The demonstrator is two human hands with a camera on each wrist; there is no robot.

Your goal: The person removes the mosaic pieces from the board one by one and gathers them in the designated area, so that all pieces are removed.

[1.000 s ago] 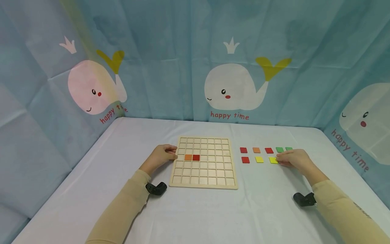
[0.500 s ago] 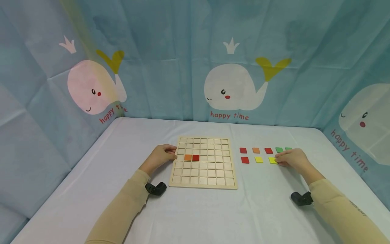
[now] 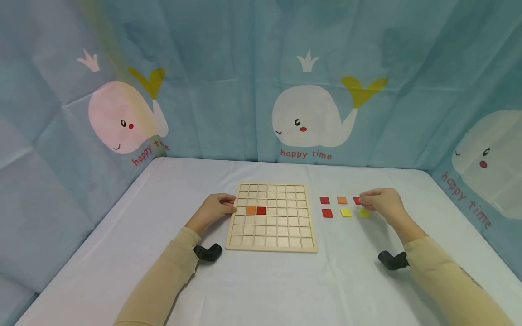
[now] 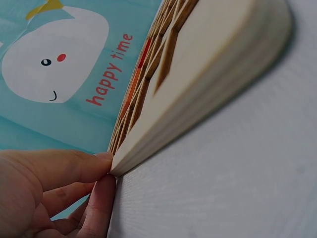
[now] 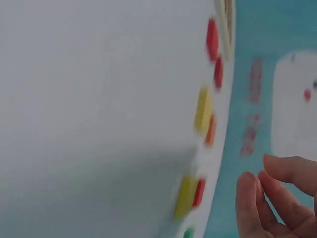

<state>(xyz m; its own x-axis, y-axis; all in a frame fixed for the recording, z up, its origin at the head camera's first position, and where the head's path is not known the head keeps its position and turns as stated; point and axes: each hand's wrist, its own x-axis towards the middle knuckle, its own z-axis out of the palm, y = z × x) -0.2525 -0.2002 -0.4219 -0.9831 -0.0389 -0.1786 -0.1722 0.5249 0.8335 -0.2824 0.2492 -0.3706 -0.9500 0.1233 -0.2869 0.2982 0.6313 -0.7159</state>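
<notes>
A wooden grid board (image 3: 271,230) lies on the white table. In its cells sit an orange tile (image 3: 250,210) and a dark red tile (image 3: 261,211), side by side. My left hand (image 3: 214,206) holds the board's left edge; in the left wrist view its fingertips (image 4: 103,157) pinch the wooden rim. My right hand (image 3: 383,202) hovers over the right end of the loose tiles, overlapping a red tile (image 3: 356,200). A yellow tile (image 3: 364,213) shows just below its fingers. The right wrist view shows those fingers (image 5: 247,198) loosely bent near the thumb, with nothing visible between them.
Other loose tiles lie in two rows right of the board: red (image 3: 324,200), orange (image 3: 341,200), another red (image 3: 327,213) and yellow (image 3: 345,213). A green tile (image 5: 188,233) peeks in at the right wrist view's bottom edge. A blue whale-print curtain (image 3: 228,113) stands behind the table.
My right hand has risen from beside the right yellow tile and shifted slightly left and back, now covering the green tiles in the head view. The left hand and board stay put.
</notes>
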